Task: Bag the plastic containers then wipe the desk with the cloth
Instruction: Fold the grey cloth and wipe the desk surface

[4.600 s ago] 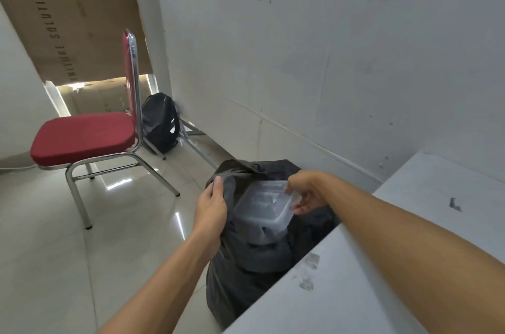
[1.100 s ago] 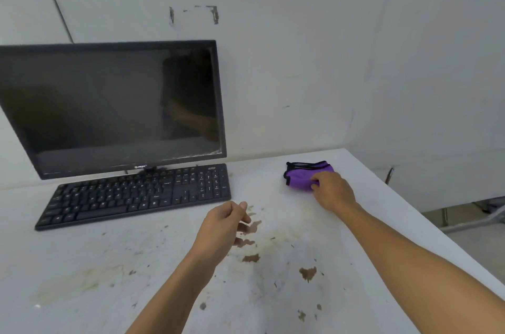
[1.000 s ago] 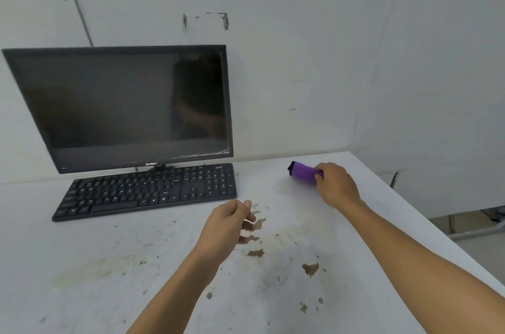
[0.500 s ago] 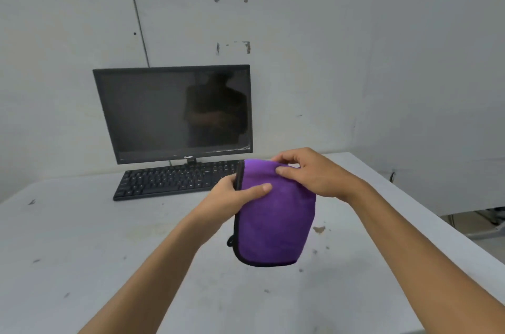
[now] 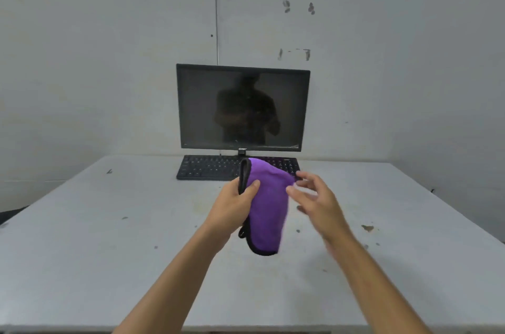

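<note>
A purple cloth (image 5: 269, 210) with a black hem hangs in the air above the white desk (image 5: 109, 251). My left hand (image 5: 235, 205) grips its left edge, thumb on the front. My right hand (image 5: 314, 200) is just to the right of the cloth with fingers spread and blurred; whether its fingertips touch the cloth's upper right corner I cannot tell. No plastic containers or bag are in view.
A dark monitor (image 5: 241, 108) and a black keyboard (image 5: 213, 168) stand at the back of the desk against the wall. Brown stains (image 5: 367, 227) mark the desk's right side, with small specks elsewhere.
My right hand picked the cloth off the desk and brought it up to my left hand. Since half a second ago the right hand has opened and come off it.
</note>
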